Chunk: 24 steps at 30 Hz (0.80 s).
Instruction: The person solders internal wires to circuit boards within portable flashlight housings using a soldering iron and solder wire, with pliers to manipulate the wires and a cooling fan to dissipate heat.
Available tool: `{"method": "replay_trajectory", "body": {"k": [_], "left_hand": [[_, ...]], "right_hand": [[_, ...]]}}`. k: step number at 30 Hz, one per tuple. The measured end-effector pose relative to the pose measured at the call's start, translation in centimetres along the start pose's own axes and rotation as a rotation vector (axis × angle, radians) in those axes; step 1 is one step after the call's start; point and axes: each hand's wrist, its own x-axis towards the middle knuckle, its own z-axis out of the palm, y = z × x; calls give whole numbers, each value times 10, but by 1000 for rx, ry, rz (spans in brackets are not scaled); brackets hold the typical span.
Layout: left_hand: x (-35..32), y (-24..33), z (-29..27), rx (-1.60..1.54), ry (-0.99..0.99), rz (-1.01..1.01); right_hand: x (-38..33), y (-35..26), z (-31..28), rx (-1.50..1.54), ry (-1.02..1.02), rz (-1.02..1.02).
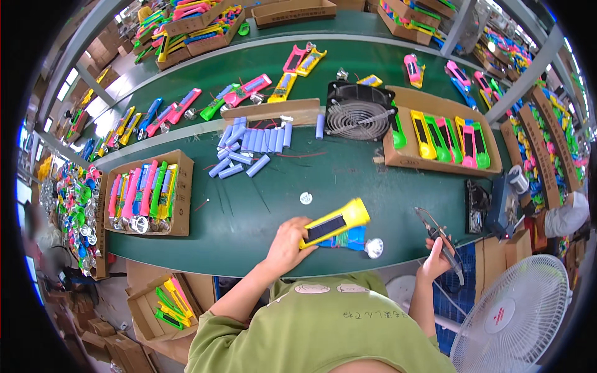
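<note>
The left hand (pixel 290 243) is grasping a yellow solar-flashlight casing (pixel 336 222) over a blue flashlight (pixel 356 238), contact being unclear. Looking light, stiff and slick, the casing is inviting a hold on its narrow body. The right hand (pixel 437 256) is gripping a soldering iron (pixel 454 263). Battery cells (pixel 264 140) are lying on the green worktop (pixel 385 189); a white fan (pixel 513 314) is standing beside.

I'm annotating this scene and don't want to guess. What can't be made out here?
All in the head view:
Blue light: partly hidden by the yellow light above it.
Yellow light's underside: turned away from the camera.
Left hand: some fingers hidden behind the yellow light.
Soldering iron in the right hand: tip too small to show any solder.
White fan: cut off by the lower edge.
</note>
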Motion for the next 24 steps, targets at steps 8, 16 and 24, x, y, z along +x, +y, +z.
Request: {"method": "replay_trajectory", "body": {"k": [8, 16, 24], "left_hand": [[87, -19, -95, -55, -53, 100], [296, -219, -156, 370, 328, -313], [328, -386, -130, 483, 102, -803]], "right_hand": [[17, -1, 18, -94, -16, -61], [20, -10, 34, -136, 79, 87], [22, -11, 36, -244, 96, 75]]}}
